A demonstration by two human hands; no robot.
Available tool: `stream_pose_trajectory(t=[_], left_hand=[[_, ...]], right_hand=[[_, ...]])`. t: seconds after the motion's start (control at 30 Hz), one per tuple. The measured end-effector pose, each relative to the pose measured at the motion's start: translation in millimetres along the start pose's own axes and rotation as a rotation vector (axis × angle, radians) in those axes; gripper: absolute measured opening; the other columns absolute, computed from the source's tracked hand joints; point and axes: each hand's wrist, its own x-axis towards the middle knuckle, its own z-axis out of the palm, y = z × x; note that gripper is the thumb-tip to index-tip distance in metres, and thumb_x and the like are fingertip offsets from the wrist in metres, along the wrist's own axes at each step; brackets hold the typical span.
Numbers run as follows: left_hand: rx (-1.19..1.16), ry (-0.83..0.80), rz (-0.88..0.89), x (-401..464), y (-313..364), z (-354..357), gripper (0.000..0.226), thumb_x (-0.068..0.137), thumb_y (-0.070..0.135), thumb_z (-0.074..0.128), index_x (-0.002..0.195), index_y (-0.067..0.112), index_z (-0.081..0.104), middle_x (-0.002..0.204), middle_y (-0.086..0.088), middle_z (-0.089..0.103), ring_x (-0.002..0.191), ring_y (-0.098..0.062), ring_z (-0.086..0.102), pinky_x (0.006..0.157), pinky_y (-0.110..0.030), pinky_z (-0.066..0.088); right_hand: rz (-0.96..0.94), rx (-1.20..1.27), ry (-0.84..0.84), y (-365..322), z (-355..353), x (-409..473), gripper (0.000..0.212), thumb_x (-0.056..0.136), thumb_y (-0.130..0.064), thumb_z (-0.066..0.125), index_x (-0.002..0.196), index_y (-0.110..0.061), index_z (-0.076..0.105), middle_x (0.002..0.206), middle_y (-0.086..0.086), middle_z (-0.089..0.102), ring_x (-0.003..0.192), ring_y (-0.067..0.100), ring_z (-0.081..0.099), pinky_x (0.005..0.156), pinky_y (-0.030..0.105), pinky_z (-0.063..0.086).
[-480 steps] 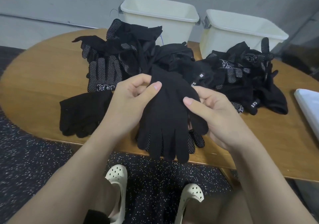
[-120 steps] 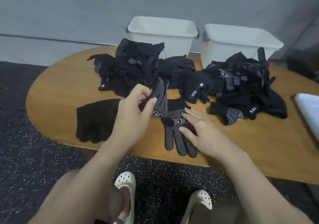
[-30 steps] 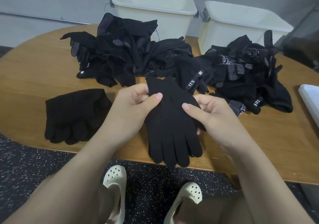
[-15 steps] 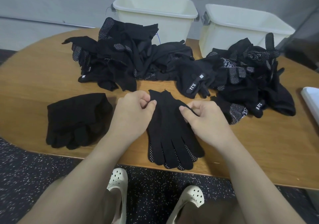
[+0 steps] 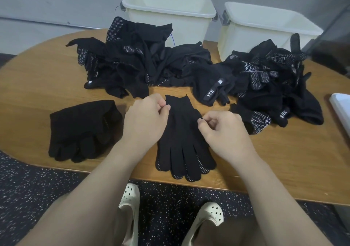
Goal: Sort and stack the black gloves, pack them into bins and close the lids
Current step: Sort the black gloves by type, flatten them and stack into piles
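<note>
Left hand (image 5: pixel 145 117) and right hand (image 5: pixel 223 130) both pinch the cuff edges of a paired glove (image 5: pixel 182 137) lying flat at the worktop (image 5: pixel 37 86) front, fingertips overhanging the edge. One careless tug and the pair could slide off, or shear apart.

Single head-worn view, close, angled forward and down over the table (image 5: pixel 37 86).

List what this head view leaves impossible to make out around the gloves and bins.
- Bins: insides hidden by their walls.
- White object: cut off by right edge.
- Glove pair: each hand's grip on its edges is hidden by curled fingers.
- Stack: count unclear.
</note>
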Motion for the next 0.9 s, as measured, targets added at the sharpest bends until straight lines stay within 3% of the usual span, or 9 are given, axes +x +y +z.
stream_pose_trajectory(t=[0.17,0.37,0.53,0.67,0.83,0.9], left_hand=[[0.102,0.008,-0.012,5.4,0.2,2.1,0.021,0.102,0.034,0.059,0.094,0.018,0.069,0.079,0.001,0.07,0.078,-0.02,0.066,0.068,-0.027,0.044],[0.097,-0.037,-0.053,8.7,0.9,0.2,0.021,0.101,0.034,0.062,0.087,0.02,0.068,0.073,0.002,0.069,0.076,-0.021,0.066,0.069,-0.03,0.047],[0.053,-0.042,-0.038,4.8,1.0,-0.7,0.016,0.101,0.03,0.063,0.089,0.019,0.065,0.074,-0.001,0.067,0.077,-0.022,0.066,0.072,-0.033,0.054],[0.05,0.011,0.024,-0.1,0.5,0.1,0.016,0.098,0.023,0.066,0.112,0.016,0.066,0.1,0.0,0.067,0.093,-0.018,0.064,0.079,-0.032,0.053],[0.171,0.051,0.443,-2.2,6.6,3.4,0.031,0.095,0.009,0.062,0.126,0.013,0.065,0.137,-0.005,0.057,0.125,-0.025,0.054,0.103,-0.043,0.047],[0.246,0.003,0.503,-7.3,13.0,7.2,0.042,0.095,0.009,0.061,0.136,0.013,0.059,0.153,-0.007,0.048,0.143,-0.026,0.042,0.117,-0.043,0.036]], right_hand=[[0.031,-0.04,-0.002,1.0,1.2,-0.7,0.028,0.096,-0.035,0.062,0.07,-0.024,0.066,0.054,-0.006,0.062,0.058,0.01,0.061,0.058,0.027,0.049],[0.06,-0.023,0.003,2.0,1.3,-0.1,0.027,0.094,-0.034,0.067,0.07,-0.023,0.065,0.054,-0.008,0.06,0.058,0.008,0.059,0.058,0.028,0.051],[0.074,-0.035,0.023,3.9,-3.0,-1.7,0.022,0.094,-0.033,0.07,0.074,-0.026,0.066,0.053,-0.011,0.055,0.058,0.003,0.055,0.055,0.022,0.041],[0.061,-0.073,0.022,6.5,-4.2,-2.2,0.016,0.094,-0.033,0.071,0.08,-0.028,0.067,0.061,-0.013,0.059,0.064,0.001,0.057,0.057,0.02,0.041],[0.049,-0.083,0.019,8.3,-3.9,-1.3,0.012,0.095,-0.034,0.071,0.084,-0.03,0.067,0.062,-0.014,0.058,0.064,-0.001,0.054,0.056,0.019,0.038],[0.046,-0.085,0.019,8.9,-3.4,-1.4,0.012,0.095,-0.034,0.071,0.085,-0.03,0.066,0.063,-0.014,0.059,0.065,0.0,0.054,0.057,0.021,0.038]])
